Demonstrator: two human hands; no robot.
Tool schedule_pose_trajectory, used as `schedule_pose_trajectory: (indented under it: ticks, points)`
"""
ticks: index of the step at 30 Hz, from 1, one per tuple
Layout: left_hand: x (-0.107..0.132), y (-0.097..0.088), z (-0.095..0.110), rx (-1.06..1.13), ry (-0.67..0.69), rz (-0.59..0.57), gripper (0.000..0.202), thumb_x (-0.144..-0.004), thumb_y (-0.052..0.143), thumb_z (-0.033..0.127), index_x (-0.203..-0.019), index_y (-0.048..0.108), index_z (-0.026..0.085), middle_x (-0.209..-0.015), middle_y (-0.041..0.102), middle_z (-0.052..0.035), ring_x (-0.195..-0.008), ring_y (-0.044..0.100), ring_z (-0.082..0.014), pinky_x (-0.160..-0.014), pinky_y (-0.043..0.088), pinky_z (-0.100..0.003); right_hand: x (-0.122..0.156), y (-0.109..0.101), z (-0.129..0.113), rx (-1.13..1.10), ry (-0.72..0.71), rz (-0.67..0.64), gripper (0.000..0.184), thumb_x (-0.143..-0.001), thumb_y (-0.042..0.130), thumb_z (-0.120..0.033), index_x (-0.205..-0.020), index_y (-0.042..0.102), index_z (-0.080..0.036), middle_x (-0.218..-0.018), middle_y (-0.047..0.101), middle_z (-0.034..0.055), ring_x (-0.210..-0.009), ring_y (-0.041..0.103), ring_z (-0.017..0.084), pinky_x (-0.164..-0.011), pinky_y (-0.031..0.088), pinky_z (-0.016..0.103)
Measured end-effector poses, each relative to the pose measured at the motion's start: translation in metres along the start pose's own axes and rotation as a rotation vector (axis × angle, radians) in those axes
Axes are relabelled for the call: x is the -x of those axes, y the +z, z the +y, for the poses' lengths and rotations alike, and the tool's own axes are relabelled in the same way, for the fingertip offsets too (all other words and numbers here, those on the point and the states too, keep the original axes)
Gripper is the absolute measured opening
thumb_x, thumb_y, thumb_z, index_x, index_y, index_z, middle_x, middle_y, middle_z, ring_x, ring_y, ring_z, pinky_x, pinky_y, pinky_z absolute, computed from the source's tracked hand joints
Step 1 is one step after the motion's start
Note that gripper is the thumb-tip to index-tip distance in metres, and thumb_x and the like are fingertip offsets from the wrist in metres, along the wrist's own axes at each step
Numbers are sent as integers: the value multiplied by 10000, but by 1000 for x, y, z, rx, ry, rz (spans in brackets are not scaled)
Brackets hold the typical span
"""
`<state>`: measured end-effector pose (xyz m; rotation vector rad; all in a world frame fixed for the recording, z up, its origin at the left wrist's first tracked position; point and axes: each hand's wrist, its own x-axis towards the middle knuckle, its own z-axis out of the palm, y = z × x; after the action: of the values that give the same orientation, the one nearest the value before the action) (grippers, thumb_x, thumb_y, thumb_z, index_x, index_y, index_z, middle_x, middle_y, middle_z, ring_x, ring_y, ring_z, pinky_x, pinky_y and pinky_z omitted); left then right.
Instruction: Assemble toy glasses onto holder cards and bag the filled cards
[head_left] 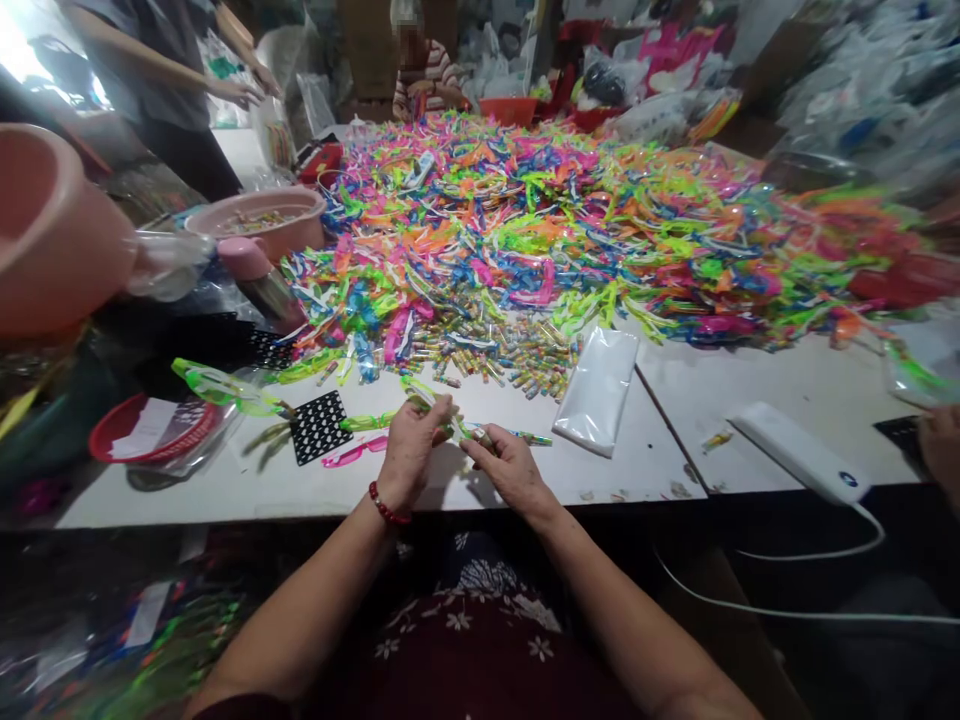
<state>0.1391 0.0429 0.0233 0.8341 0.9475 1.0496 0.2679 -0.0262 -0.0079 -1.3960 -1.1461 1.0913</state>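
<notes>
My left hand (410,450) and my right hand (508,465) meet at the near edge of the white table (750,400). Both pinch a thin green plastic toy in a clear wrapper (459,428) that spans between them. A red bead bracelet is on my left wrist. Just beyond my hands lie small wrapped sticks (495,360) and a huge heap of neon plastic toys (570,220). A pink toy piece (352,452) and a black perforated card (319,426) lie left of my left hand.
A stack of clear bags (598,388) lies right of my hands. A white power bank (802,452) with cable sits at the right edge. Pink basins (262,215), a pink-capped bottle (259,275) and a red basket (142,430) stand left. Other people are at the far side; another hand (941,445) shows at right.
</notes>
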Motion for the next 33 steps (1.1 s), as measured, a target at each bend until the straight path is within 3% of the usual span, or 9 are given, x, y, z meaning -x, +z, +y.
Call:
schedule_pose_trajectory:
  ticks: [3,8,18,24,30,33]
  points:
    - [12,-5,-3,-10,-115,-79,520,-515,932,407,-825,651,98,-795,655,-58,-724,627,-147,-686,551,-250,3,-4,3,22,-18,-5,337,-845,624,-535,-805,570,-205,-656,482,-54,-613,448,116,-584,394,244]
    - [15,-13,-9,36,-129,12,486,-524,937,398,-800,671,99,-845,672,-62,-713,623,-130,-643,572,-233,15,-13,2,26,-44,-18,307,-939,494,-513,-1029,553,-226,-744,526,-37,-658,522,131,-646,461,266]
    - [17,-5,-14,71,-174,30,531,-470,962,404,-778,659,97,-765,650,-39,-657,614,-113,-645,599,-227,25,-15,-1,22,-73,-15,291,-892,602,-460,-1053,682,-231,-894,666,18,-751,584,157,-705,481,280]
    - [18,-6,-16,63,-186,1,549,-502,954,405,-868,688,93,-785,630,-31,-656,595,-99,-612,590,-196,25,-16,2,-68,-1,-42,297,-890,601,-481,-986,698,-218,-809,649,7,-691,563,139,-670,478,269]
    - [24,-5,-15,75,-210,28,485,-496,950,352,-776,655,88,-742,597,-19,-628,577,-104,-589,590,-216,26,-21,-1,-117,73,-89,326,-865,621,-511,-935,720,-208,-775,648,2,-622,535,115,-614,462,253]
    - [27,-7,-16,35,-206,-34,479,-542,929,360,-847,672,94,-792,628,-39,-659,602,-122,-602,586,-221,28,-23,-3,-123,113,-127,342,-835,652,-522,-900,730,-196,-717,629,-1,-591,516,114,-584,441,252]
